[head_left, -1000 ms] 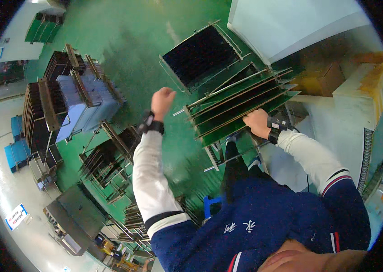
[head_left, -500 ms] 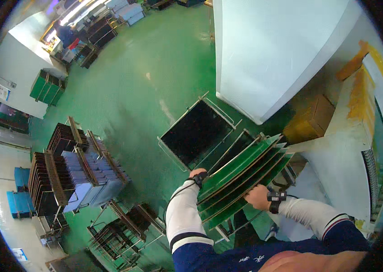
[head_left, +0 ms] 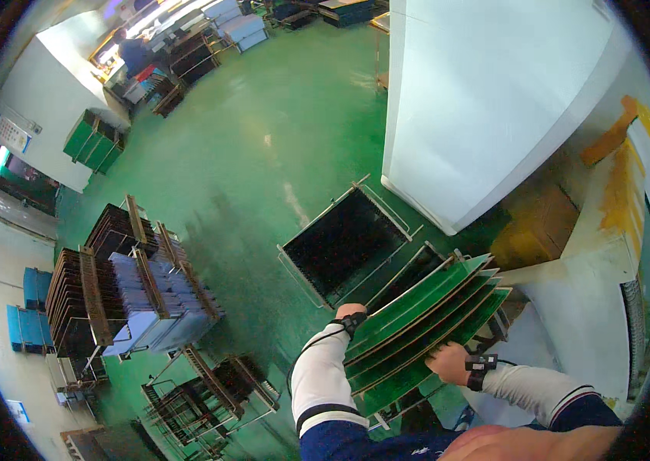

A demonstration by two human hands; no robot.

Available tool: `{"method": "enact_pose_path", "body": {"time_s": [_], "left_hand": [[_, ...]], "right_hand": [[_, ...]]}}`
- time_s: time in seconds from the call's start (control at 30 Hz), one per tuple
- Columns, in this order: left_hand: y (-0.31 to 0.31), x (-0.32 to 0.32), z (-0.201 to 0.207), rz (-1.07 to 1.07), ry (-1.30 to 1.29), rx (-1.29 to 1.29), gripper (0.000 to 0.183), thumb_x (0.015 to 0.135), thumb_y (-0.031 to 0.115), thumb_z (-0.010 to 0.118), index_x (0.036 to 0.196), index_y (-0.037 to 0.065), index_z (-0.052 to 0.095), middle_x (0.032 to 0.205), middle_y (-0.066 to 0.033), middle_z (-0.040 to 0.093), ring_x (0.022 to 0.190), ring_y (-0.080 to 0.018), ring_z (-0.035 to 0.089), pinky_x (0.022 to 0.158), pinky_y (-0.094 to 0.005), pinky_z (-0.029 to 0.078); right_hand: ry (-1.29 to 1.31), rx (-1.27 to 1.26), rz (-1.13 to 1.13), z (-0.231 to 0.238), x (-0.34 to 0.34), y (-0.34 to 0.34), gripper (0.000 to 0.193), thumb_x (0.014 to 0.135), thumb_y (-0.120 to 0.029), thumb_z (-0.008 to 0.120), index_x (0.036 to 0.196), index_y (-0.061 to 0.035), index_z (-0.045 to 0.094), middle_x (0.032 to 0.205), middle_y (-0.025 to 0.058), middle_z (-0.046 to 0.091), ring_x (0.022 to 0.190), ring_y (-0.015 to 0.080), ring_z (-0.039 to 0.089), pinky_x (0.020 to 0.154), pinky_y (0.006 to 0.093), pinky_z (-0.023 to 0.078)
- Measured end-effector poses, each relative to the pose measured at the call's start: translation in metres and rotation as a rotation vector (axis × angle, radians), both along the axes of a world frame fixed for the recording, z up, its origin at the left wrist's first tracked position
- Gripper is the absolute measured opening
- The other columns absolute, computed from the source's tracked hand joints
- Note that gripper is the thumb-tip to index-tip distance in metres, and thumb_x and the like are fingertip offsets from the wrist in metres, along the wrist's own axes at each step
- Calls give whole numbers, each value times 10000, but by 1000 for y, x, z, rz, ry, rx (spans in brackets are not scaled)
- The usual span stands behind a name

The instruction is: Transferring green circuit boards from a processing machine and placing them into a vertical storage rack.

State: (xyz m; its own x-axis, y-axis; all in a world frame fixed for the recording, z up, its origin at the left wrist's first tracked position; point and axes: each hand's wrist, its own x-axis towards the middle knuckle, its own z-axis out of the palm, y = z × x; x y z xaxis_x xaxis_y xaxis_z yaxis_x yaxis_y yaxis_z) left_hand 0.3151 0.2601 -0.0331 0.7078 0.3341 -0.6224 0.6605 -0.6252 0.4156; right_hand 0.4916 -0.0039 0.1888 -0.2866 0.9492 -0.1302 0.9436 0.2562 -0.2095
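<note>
Several long green boards (head_left: pixel 409 324) stand on edge, side by side with gaps between them, in a metal-framed rack in front of me. My left hand (head_left: pixel 352 310) is closed at the left end of the farthest board, its fingertips partly hidden behind the edge. My right hand (head_left: pixel 448 363) is at the near side of the boards, with fingers curled against the nearest board's upper edge. Both wrists wear black bands with small devices, over white sleeves. The boards hide most of the rack's lower part.
A black-filled wire rack (head_left: pixel 346 244) stands on the green floor just beyond. Racks of dark and lilac boards (head_left: pixel 159 288) are at left, a low metal rack (head_left: pixel 209 396) nearer. A tall white cabinet (head_left: pixel 494 100) rises ahead right, beside a cardboard box (head_left: pixel 544 227). A person (head_left: pixel 136 55) is far left.
My view has shifted, so most of the scene sits slightly lower and farther right. Both hands stay at the same places on the green boards.
</note>
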Motion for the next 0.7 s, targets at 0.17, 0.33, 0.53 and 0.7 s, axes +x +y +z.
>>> {"method": "enact_pose_path", "body": {"time_s": [0.17,0.33,0.53,0.7], "left_hand": [[-3,3,6,-32,40,-6,258,811,222,541,891,31,694,966,-192,677,916,-359,652,771,-439,529],[-7,2,8,71,110,-25,251,789,231,571,893,45,704,953,-176,687,936,-347,660,784,-441,534],[-3,-6,-7,106,91,-25,264,792,262,551,847,62,714,907,-181,690,896,-361,662,773,-445,523],[5,5,34,-15,136,-46,269,780,280,545,820,84,724,892,-164,695,849,-338,670,735,-430,523]], "right_hand": [[82,-29,-165,-59,-6,-25,274,675,-163,594,931,-112,673,1000,58,655,891,235,629,747,366,506],[11,-60,-81,-17,-5,-6,309,664,-156,600,960,-116,675,1015,74,653,899,246,628,742,372,506],[57,-32,-1,-1,-2,4,197,701,-213,599,865,-133,671,968,69,641,893,243,628,742,381,518],[81,-100,-86,-33,-3,-10,227,661,-182,606,868,-121,677,996,79,652,894,252,626,732,382,509]]}}
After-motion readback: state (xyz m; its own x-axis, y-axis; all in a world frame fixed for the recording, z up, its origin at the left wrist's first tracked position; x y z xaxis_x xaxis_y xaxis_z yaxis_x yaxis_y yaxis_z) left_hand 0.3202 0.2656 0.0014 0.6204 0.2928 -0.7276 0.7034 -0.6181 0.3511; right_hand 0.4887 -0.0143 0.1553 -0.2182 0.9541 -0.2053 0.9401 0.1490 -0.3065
